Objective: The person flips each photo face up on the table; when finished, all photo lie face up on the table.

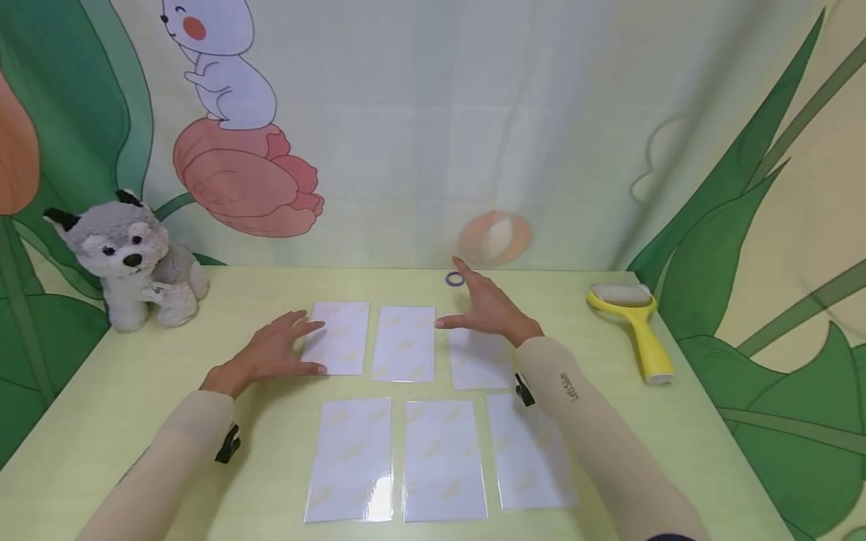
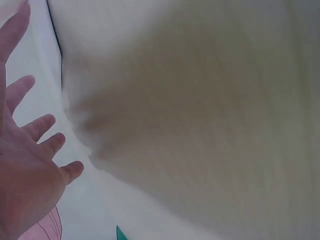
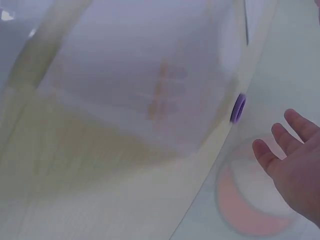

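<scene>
White glossy cards with faint yellow marks lie in two rows of three. My left hand (image 1: 274,349), fingers spread, hovers at the left edge of the back-left card (image 1: 341,342); in the left wrist view its fingers are loose and hold nothing. Over the far end of the back-right card (image 1: 479,364) is my right hand (image 1: 489,304), thumb pointing left toward the back-middle card (image 1: 404,346). Its fingers are apart in the right wrist view too, with nothing in them. Just beyond the fingertips sits a small purple ring (image 1: 455,279), seen also in the right wrist view.
In the front row are a left card (image 1: 349,458), a middle card (image 1: 444,458) and a right card (image 1: 531,458), partly under the right sleeve. A roller with a yellow handle (image 1: 646,342) lies at right. A plush husky (image 1: 128,259) sits back left, before a printed curtain (image 1: 419,135).
</scene>
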`<state>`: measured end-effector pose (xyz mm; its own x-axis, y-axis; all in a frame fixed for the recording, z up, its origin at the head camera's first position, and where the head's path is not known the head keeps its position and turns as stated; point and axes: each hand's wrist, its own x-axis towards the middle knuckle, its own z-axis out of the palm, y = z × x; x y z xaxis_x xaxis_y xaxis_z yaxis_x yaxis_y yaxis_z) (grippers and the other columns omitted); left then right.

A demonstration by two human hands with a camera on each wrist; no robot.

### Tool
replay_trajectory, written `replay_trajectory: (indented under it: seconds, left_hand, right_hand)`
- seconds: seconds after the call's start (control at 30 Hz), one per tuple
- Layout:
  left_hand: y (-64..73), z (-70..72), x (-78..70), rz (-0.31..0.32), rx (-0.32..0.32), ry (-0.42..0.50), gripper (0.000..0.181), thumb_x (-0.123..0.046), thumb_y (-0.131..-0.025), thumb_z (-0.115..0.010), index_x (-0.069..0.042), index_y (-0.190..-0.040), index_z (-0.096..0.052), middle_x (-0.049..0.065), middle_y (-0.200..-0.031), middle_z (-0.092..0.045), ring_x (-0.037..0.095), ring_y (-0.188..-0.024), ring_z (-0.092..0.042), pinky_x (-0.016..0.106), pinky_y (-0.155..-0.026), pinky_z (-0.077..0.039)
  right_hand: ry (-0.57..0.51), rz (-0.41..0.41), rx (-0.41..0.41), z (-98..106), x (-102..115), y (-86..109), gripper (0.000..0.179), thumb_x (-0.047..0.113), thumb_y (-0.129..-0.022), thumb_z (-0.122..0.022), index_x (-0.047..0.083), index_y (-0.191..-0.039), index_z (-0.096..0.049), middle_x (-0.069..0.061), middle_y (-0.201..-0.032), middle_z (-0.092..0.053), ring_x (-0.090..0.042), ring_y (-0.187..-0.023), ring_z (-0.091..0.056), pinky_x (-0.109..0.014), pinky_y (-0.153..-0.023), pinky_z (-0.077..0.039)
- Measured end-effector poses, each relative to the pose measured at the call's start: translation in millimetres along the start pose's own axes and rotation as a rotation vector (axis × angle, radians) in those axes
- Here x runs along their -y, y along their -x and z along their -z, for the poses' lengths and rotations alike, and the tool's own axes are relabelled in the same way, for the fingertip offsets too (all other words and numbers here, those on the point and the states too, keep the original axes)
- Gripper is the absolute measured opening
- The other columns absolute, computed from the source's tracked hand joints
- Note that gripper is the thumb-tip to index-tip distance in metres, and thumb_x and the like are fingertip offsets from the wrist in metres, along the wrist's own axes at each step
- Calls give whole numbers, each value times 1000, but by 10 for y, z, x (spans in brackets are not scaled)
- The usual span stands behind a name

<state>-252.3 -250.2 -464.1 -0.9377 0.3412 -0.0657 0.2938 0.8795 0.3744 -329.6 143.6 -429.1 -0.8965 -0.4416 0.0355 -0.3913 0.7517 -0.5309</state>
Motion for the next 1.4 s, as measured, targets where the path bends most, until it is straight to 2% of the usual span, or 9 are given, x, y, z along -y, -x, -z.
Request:
replay_trajectory:
  seconds: [0.17,0.23,0.43,0.57,0.77,1.0,1.2,1.4]
  left_hand:
    - [20,-11,13,-2,3,-7,87,-60,-81,-73,-12,-149,-47,28,-159,-29,49,-147,-22,72,-112,-22]
    - [27,-5,10,-1,8,-16,86,-60,-81,-72,-12,-148,-48,28,-159,-31,50,-147,-22,73,-111,-20]
    - [58,1,4,22,38,-5,84,-58,-82,-73,-10,-147,-49,27,-160,-30,53,-148,-17,77,-111,-11]
    - [41,-23,21,35,48,-11,84,-58,-83,-72,-11,-148,-48,26,-161,-27,52,-149,-16,76,-112,-11]
    - [15,-40,41,57,61,-19,85,-60,-82,-71,-13,-149,-48,24,-162,-26,51,-149,-16,75,-112,-11]
    - [6,-27,27,60,68,-34,84,-60,-83,-71,-13,-148,-48,24,-162,-27,51,-149,-16,76,-112,-13]
    - [11,-22,11,77,88,-54,84,-60,-82,-71,-14,-149,-48,23,-162,-27,50,-149,-17,76,-112,-14]
    - [22,-45,31,95,102,-59,85,-61,-82,-71,-14,-149,-47,22,-163,-26,50,-150,-17,75,-112,-14]
  right_hand:
    - [4,19,94,-116,234,-172,127,62,-69,-84,27,-162,-4,-14,-157,-42,-32,-143,-43,-51,-113,-37]
    - [18,33,120,-189,315,-257,127,62,-68,-84,27,-162,-6,-15,-156,-43,-33,-141,-45,-51,-112,-39]
    - [73,74,176,-438,544,-495,123,61,-68,-85,24,-162,-14,-12,-153,-48,-31,-142,-44,-48,-114,-38]
    - [83,73,206,-551,686,-617,119,57,-70,-85,24,-161,-16,-9,-153,-49,-30,-144,-42,-54,-116,-32]
    - [103,72,212,-689,846,-808,113,57,-73,-83,24,-160,-21,-8,-154,-48,-28,-144,-42,-64,-116,-25]
    - [144,52,227,-859,983,-967,106,56,-75,-82,26,-159,-25,-5,-156,-45,-28,-144,-42,-61,-115,-28]
    - [171,23,197,-943,1059,-1030,99,55,-77,-81,25,-157,-30,-5,-152,-50,-28,-141,-45,-59,-113,-31]
    - [173,-1,209,-998,1078,-1064,90,56,-79,-79,24,-153,-39,-8,-151,-49,-30,-141,-43,-56,-114,-32]
